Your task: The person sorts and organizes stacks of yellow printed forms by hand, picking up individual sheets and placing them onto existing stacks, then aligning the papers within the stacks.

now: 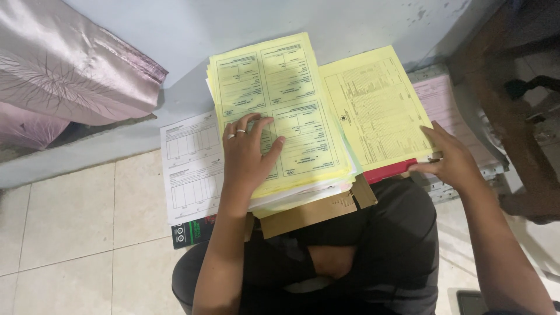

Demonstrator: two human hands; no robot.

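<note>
Two hands' fingers lie flat, unclenched (gripping nothing): left hand (248, 153) on yellow paper stack (294, 93), right hand (450, 160) on yellow sheet (373, 105).

Soft, even indoor light, moderately bright, with no hard glare; the yellow forms (280, 111) are the brightest area and slightly washed, their fine print too small to resolve; faint shadows lie under the left hand (248, 154) and beside the paper stack; the lap below is dark and loses detail; the satin cloth (70, 64) shows a mild sheen; edges bow slightly from the wide lens.
</note>
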